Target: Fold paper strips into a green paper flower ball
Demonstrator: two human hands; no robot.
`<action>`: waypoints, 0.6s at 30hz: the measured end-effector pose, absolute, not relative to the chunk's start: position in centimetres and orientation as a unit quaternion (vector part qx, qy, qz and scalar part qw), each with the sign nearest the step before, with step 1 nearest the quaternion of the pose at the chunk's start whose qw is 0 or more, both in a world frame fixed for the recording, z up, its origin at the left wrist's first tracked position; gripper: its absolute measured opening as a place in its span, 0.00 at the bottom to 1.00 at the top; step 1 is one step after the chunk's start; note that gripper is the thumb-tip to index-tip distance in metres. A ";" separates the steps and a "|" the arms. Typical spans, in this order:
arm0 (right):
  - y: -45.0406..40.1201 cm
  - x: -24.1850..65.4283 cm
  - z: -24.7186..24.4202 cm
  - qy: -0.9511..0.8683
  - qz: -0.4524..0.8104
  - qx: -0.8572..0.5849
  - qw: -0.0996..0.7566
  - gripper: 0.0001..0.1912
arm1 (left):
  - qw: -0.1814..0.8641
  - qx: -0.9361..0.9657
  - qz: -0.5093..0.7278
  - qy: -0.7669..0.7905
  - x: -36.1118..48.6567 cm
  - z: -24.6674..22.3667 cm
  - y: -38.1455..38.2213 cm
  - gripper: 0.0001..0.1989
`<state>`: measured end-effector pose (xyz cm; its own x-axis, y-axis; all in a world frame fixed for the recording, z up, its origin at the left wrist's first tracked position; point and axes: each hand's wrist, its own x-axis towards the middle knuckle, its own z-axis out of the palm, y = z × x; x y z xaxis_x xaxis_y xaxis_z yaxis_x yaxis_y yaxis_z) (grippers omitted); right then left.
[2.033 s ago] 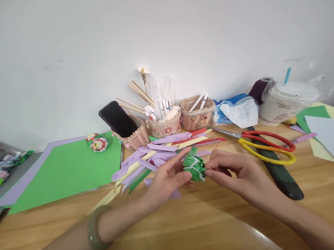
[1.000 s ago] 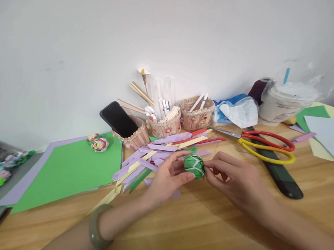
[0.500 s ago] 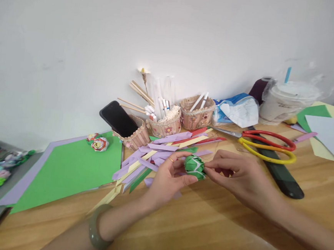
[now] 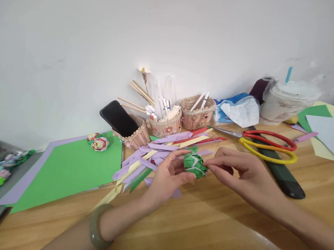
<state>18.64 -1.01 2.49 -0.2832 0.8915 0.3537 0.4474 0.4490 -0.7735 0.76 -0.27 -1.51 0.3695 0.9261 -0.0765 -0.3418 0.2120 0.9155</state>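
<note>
A small green folded-paper ball [image 4: 194,165] with white zigzag bands is held above the table. My left hand [image 4: 168,177], with a ring and a bangle, grips its left side between thumb and fingers. On the ball's right edge the thumb and index finger of my right hand [image 4: 238,171] are pinched together; the bit of paper between them is too small to make out. Behind the ball lies a loose pile of paper strips [image 4: 141,163] in purple, yellow, green and red.
Scissors [image 4: 266,146] with red and yellow handles rest across a dark flat case [image 4: 284,176] at right. Green paper [image 4: 73,175] carries small paper rosettes [image 4: 99,143]. Along the wall stand a phone [image 4: 119,117] in a basket, decorated baskets [image 4: 198,118], tissues [image 4: 237,111] and a drink cup [image 4: 284,101].
My left hand has turned the paper ball slightly. My right fingertips have shifted a little up and right along its edge. The other things stay where they were.
</note>
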 end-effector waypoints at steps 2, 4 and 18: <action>-1.1 18.6 2.4 -0.762 0.249 -0.439 0.405 0.08 | 0.699 0.439 0.456 0.333 0.8 -1.5 -0.3 0.25; -1.1 18.5 2.3 -0.766 0.243 -0.438 0.402 0.07 | 0.696 0.441 0.460 0.332 0.8 -1.5 -0.3 0.25; -1.1 18.4 2.2 -0.801 0.207 -0.433 0.358 0.07 | 0.660 0.459 0.482 0.348 0.8 -1.3 -0.5 0.25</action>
<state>18.42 -1.10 2.16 -0.3679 0.8423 0.3940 0.5451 0.5386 -0.6424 0.78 -0.55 -1.30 0.2935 0.9558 -0.0173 -0.3168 0.1144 0.9416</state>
